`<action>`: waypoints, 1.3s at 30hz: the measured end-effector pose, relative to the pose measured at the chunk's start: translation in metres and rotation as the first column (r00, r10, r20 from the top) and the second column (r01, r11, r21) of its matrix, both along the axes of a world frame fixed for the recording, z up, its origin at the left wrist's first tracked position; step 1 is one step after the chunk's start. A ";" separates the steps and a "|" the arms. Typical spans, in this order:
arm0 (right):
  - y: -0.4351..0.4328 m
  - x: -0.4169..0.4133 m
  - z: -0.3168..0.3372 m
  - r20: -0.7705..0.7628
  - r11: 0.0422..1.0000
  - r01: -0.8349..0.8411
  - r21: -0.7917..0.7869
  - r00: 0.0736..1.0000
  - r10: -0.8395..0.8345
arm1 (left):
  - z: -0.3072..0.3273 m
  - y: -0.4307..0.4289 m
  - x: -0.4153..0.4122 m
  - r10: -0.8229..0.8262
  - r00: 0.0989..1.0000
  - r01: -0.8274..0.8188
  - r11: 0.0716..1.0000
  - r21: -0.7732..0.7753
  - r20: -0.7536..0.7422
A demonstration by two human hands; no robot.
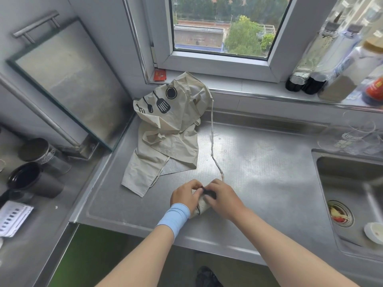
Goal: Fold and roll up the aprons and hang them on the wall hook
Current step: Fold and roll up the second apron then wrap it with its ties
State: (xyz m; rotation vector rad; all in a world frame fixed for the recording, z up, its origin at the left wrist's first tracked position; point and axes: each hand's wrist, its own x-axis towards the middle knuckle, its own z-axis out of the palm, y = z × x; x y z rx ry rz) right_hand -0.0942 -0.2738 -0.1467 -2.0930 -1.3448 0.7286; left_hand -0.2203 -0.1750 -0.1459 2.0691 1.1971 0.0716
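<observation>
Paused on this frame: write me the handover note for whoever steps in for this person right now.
Left hand: grips the rolled apron near the front edge of the counter.
Right hand: grips the same roll; both hands' fingers meet over something dark on top.
Second apron: crumpled and unfolded at the back left, below the window sill. A tie string runs between it and the hands; I cannot tell whose it is.
Done: one apron rolled, seemingly being secured.
Left: finish that roll, fold and roll the second, hang both. No wall hook in view.
</observation>
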 end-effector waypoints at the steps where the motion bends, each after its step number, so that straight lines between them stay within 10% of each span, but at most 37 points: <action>1: 0.001 0.000 -0.001 0.015 1.000 0.019 -0.003 1.000 -0.019 | -0.001 0.000 0.000 0.004 1.000 -0.003 0.999 -0.032 0.014; 5: 0.002 -0.004 -0.004 0.181 0.995 0.097 -0.012 0.979 -0.093 | -0.010 0.000 -0.002 0.043 0.994 -0.019 0.974 -0.227 0.102; 13: 0.005 -0.005 0.006 0.154 0.982 0.188 0.016 0.970 -0.188 | 0.005 0.007 -0.002 -0.055 0.972 0.005 0.977 -0.215 -0.228; 18: 0.016 0.002 0.036 0.181 0.983 0.173 0.062 0.967 -0.182 | 0.033 0.016 0.000 0.155 0.987 -0.119 0.876 -0.467 0.038; 24: 0.043 0.010 0.089 0.326 0.998 0.048 0.050 0.943 -0.062 | 0.081 0.030 0.002 -0.072 0.984 0.125 0.930 -0.345 0.163; 39: 0.089 0.002 0.232 -0.294 0.985 0.174 0.005 0.941 -0.165 | 0.193 0.058 -0.012 0.065 0.887 0.055 0.968 -0.244 0.457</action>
